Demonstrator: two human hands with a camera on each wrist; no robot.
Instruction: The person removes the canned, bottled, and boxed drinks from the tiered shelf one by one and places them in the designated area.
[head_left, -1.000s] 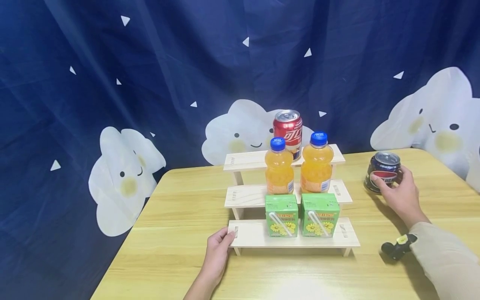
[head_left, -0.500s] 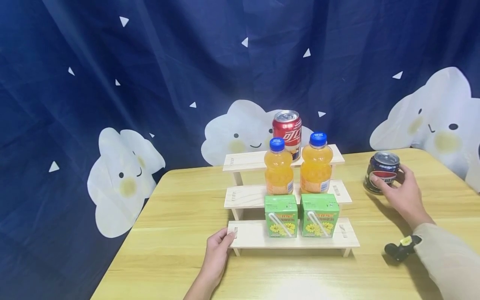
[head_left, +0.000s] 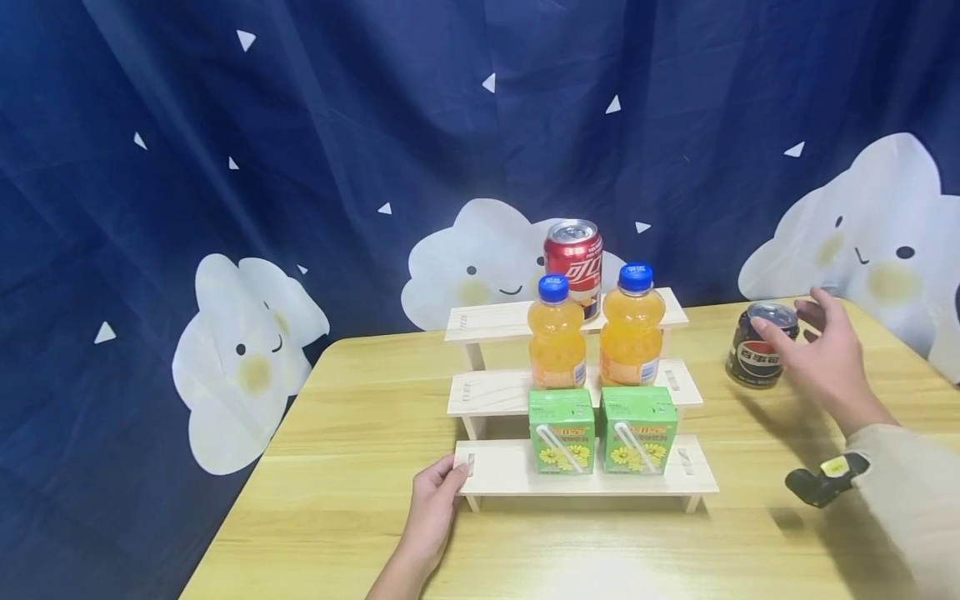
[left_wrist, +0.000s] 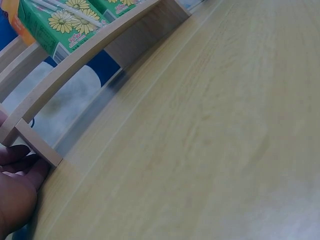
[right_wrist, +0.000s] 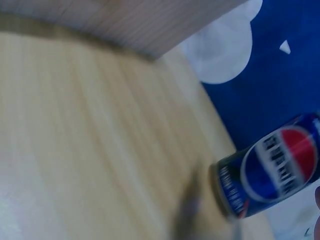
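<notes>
The Pepsi can (right_wrist: 277, 167) is dark blue, the 2 cartons (head_left: 562, 433) flowered green.

A navy curtain (head_left: 442, 133) with smiling clouds (head_left: 251, 367) hangs at twelve o'clock. Glare (head_left: 615, 579) whitens the wood-grain table (head_left: 360, 417) at six.

High head view, facing forward and down, close tilted wrist views, dark-blue cylindrical metal can (head_left: 757, 360) shared by head and right wrist

Curtain (head_left: 360, 92): cloud-patterned, is hanging at twelve o'clock, hiding whether this is home or shop.
Table (head_left: 352, 417): is spreading at six o'clock.
Stand (head_left: 498, 472): is holding drinks (head_left: 632, 337) shop-style, towards four o'clock.
</notes>
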